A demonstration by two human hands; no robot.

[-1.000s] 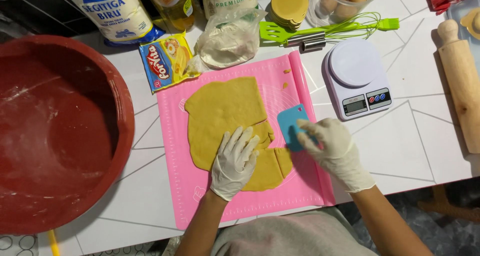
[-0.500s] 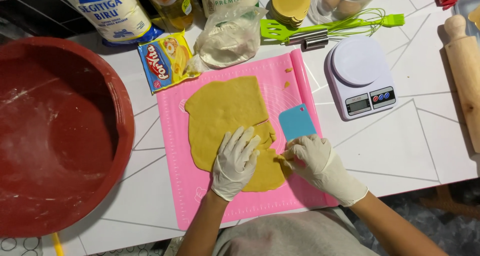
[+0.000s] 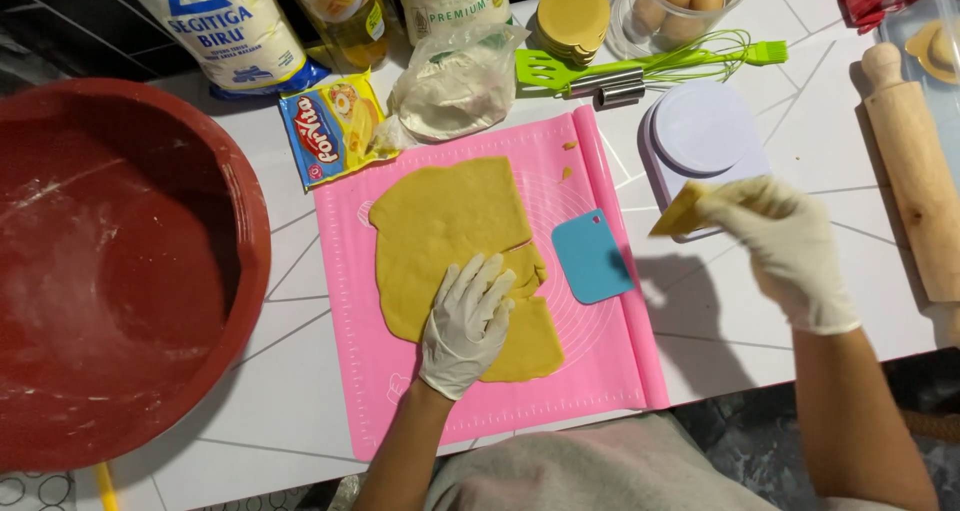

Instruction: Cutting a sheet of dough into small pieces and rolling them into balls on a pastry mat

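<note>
The rolled dough sheet [image 3: 450,241] lay flat on the pink mat [image 3: 600,371], already cut. The left hand [image 3: 467,323] pressed it, fingers spread. The right hand [image 3: 780,246] pinched a trimmed dough piece [image 3: 680,211] above the kitchen scale [image 3: 700,136]. The blue scraper [image 3: 592,257] lay idle; most dough remained uncut.

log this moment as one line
left hand: flat on rolled yellow dough | right hand: holds cut dough piece above kitchen scale | blue scraper: lying on pink mat
</note>
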